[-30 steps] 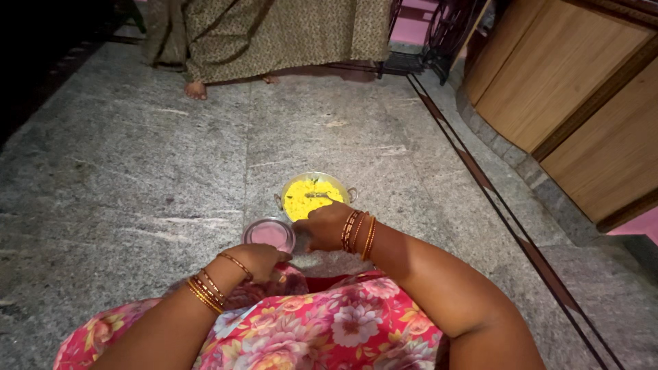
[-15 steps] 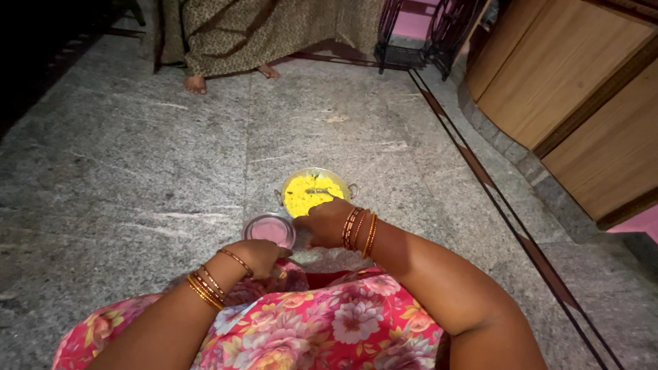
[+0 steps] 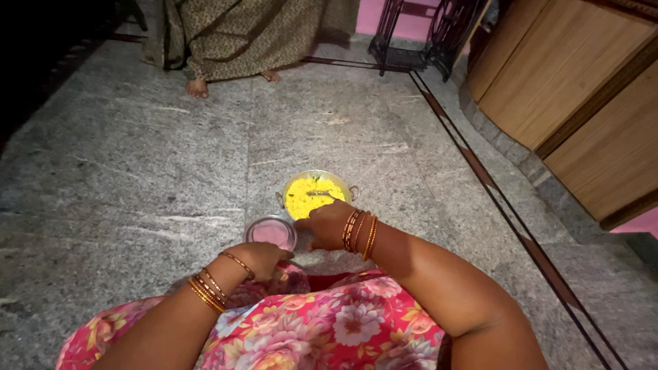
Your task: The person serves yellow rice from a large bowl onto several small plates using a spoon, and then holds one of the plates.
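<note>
A small round pink bowl (image 3: 269, 231) stands on the grey stone floor in front of my lap. My left hand (image 3: 260, 257) rests against its near rim, fingers curled around the edge. Just behind it sits a metal pan (image 3: 346, 190) with two side handles, filled with yellow rice, and a spoon lies in the rice. My right hand (image 3: 327, 225) hovers between the bowl and the pan's near rim, fingers bent downward. What is under those fingers is hidden. Both wrists carry several bangles.
Another person in a patterned brown garment (image 3: 240, 31) stands at the far end with bare feet (image 3: 197, 87). Wooden cabinets (image 3: 569, 89) line the right side behind a dark inlaid floor stripe. A black metal stand (image 3: 418, 31) is at the back.
My head has shifted slightly, so the scene slides a little in view. Both hands stay by the pink bowl and the pan, almost unmoved.
</note>
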